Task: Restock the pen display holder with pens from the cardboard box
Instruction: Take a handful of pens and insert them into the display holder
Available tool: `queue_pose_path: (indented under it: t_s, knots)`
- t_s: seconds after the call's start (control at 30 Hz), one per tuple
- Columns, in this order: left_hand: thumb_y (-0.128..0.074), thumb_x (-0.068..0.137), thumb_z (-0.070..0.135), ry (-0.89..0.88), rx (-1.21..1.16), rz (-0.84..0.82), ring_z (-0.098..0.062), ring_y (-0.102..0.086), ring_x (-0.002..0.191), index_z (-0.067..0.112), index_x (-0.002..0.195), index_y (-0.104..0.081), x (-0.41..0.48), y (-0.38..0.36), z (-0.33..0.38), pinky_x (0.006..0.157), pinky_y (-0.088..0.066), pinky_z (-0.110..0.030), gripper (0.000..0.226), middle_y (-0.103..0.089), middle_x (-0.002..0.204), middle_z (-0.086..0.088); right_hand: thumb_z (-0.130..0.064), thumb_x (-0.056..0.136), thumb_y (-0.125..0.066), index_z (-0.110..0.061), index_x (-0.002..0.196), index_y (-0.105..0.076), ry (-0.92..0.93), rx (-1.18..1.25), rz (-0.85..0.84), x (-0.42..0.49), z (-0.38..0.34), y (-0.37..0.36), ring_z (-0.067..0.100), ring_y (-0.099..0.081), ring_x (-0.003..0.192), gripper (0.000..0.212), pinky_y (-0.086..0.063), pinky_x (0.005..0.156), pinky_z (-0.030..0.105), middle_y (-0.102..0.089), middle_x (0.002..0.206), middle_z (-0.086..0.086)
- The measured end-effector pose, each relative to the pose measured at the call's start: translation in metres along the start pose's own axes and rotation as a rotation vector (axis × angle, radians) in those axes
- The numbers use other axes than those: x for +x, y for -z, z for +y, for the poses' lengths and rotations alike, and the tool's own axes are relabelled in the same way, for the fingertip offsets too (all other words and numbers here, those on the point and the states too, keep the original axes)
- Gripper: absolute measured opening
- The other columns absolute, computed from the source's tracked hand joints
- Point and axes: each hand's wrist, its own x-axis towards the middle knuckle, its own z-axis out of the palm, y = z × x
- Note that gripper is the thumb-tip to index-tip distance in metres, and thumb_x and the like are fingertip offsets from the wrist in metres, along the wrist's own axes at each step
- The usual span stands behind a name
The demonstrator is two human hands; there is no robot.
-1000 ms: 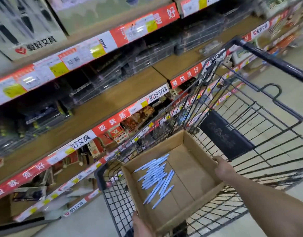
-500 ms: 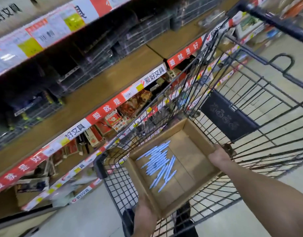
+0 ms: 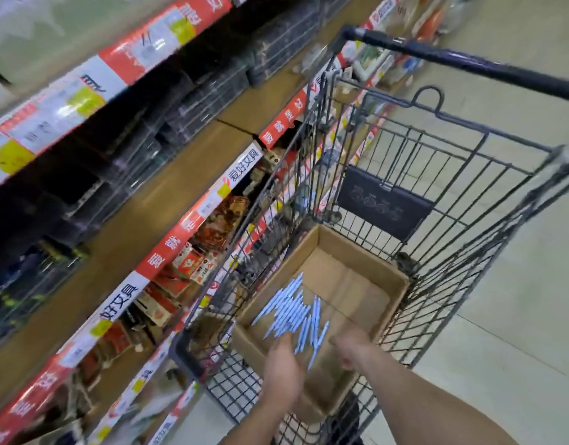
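The shelving point(image 3: 122, 200) filled the left of the view, its red and white price strips blurred and its stock dark; no pen display holder could be picked out there with any certainty. The wire cart point(image 3: 488, 133) stood just beside the shelving on the pale floor point(image 3: 517, 316), with a black placard point(image 3: 384, 203) hanging on its far wall. The cardboard box point(image 3: 357, 252) sat open in the cart's basket, toward the near end, its bottom mostly bare.

The change was in the hands. A moment earlier each had held a rim of the box, the left at the near edge and the right at the right-hand edge; now both had let go and come in over the open top. The left hand point(image 3: 281, 370) reached forward with its fingers stretched out rather than curled, their tips at the near ends of the pens point(image 3: 293, 313); no pen was visibly pinched. The right hand point(image 3: 354, 348) hung just beside the pile, to its right, but was too blurred to show whether its fingers were wide or closing; I cannot tell.

The pens, pale blue, lay in a loose fan on the box floor toward its left side, roughly parallel and overlapping.

By my judgement the box had been set down for good and the gathering was only beginning; none of the pens had yet left the box. A loose, overlapping pile would likely need both hands to square it into a bundle, or some would slip out on the lift.
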Motion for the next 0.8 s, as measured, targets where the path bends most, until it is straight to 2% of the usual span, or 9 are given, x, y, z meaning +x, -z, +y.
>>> queue_pose_path:
  t_s: [0.07, 0.1, 0.17, 0.3, 0.4, 0.5, 0.57, 0.7, 0.8]
  knots:
    - [-0.049, 0.090, 0.009, 0.023, -0.037, -0.057, -0.024, -0.062, 0.112, 0.017, 0.131, -0.054, 0.023, -0.008, 0.000, 0.084, -0.042, -0.026, 0.042, -0.067, 0.120, -0.006, -0.037, 0.078, -0.064, -0.008, 0.132, -0.054, 0.022, 0.072, -0.008, 0.029, 0.012, -0.019, 0.021, -0.056, 0.086, 0.063, -0.053, 0.073, 0.027, -0.062, 0.106, 0.011]
    - [-0.049, 0.089, 0.009, 0.045, -0.072, -0.082, -0.024, -0.063, 0.109, 0.020, 0.134, -0.052, 0.037, -0.012, -0.003, 0.081, -0.041, -0.025, 0.046, -0.067, 0.118, -0.005, -0.032, 0.084, -0.064, -0.008, 0.123, -0.057, -0.003, 0.119, -0.014, 0.035, 0.009, -0.023, 0.019, -0.054, 0.079, 0.047, -0.050, 0.076, 0.023, -0.060, 0.096, 0.008]
    - [-0.050, 0.089, 0.011, 0.089, -0.117, -0.131, -0.026, -0.064, 0.101, 0.023, 0.137, -0.049, 0.068, -0.022, -0.015, 0.077, -0.042, -0.025, 0.050, -0.068, 0.112, -0.005, -0.015, 0.098, -0.054, -0.008, 0.098, -0.055, -0.034, 0.153, -0.055, 0.043, -0.002, -0.026, 0.011, -0.047, 0.064, 0.006, -0.043, 0.062, 0.018, -0.049, 0.077, 0.001]
    - [-0.056, 0.088, 0.018, 0.098, -0.103, -0.166, -0.031, -0.062, 0.113, 0.023, 0.138, -0.047, 0.107, -0.034, -0.037, 0.089, -0.047, -0.031, 0.051, -0.062, 0.129, -0.006, -0.011, 0.101, -0.050, -0.015, 0.079, -0.050, -0.020, 0.143, -0.037, 0.082, -0.003, -0.042, 0.009, -0.043, 0.060, 0.022, -0.041, 0.059, 0.021, -0.048, 0.074, 0.001]
    - [-0.055, 0.084, 0.022, 0.086, -0.117, -0.176, -0.031, -0.058, 0.119, 0.023, 0.140, -0.046, 0.131, -0.045, -0.045, 0.101, -0.045, -0.036, 0.057, -0.060, 0.134, -0.006, -0.012, 0.097, -0.058, -0.007, 0.089, -0.059, -0.022, 0.163, 0.022, 0.096, 0.002, -0.055, 0.013, -0.048, 0.060, 0.009, -0.049, 0.071, 0.030, -0.057, 0.078, 0.009]
    - [-0.048, 0.077, 0.032, 0.091, -0.025, -0.159, -0.031, -0.053, 0.124, 0.027, 0.142, -0.045, 0.149, -0.059, -0.056, 0.106, -0.042, -0.040, 0.065, -0.059, 0.136, -0.007, -0.009, 0.098, -0.056, -0.011, 0.072, -0.055, 0.000, 0.193, 0.019, 0.103, 0.005, -0.065, 0.017, -0.051, 0.066, 0.026, -0.045, 0.059, 0.021, -0.051, 0.069, 0.004]
    - [-0.050, 0.076, 0.033, 0.082, 0.024, -0.140, -0.031, -0.050, 0.126, 0.026, 0.141, -0.047, 0.152, -0.063, -0.056, 0.108, -0.039, -0.039, 0.065, -0.058, 0.136, -0.009, -0.007, 0.094, -0.061, -0.013, 0.066, -0.056, -0.035, 0.255, 0.020, 0.107, 0.004, -0.069, 0.016, -0.052, 0.057, 0.030, -0.042, 0.052, 0.021, -0.056, 0.067, 0.007]
    - [-0.062, 0.083, 0.037, 0.097, 0.113, -0.135, -0.035, -0.038, 0.137, 0.026, 0.140, -0.048, 0.155, -0.067, -0.056, 0.114, -0.031, -0.039, 0.059, -0.047, 0.146, -0.012, 0.003, 0.093, -0.059, -0.006, 0.076, -0.065, -0.064, 0.337, -0.021, 0.090, -0.003, -0.068, 0.014, -0.059, 0.038, 0.020, -0.042, 0.030, 0.017, -0.064, 0.066, 0.012]
    - [-0.064, 0.084, 0.038, 0.112, 0.103, -0.149, -0.037, -0.027, 0.141, 0.028, 0.141, -0.043, 0.154, -0.071, -0.059, 0.116, -0.027, -0.043, 0.062, -0.037, 0.152, -0.014, 0.006, 0.091, -0.058, -0.003, 0.073, -0.065, -0.052, 0.409, -0.013, 0.082, -0.005, -0.072, 0.010, -0.057, 0.030, 0.021, -0.045, 0.029, 0.019, -0.062, 0.063, 0.014]
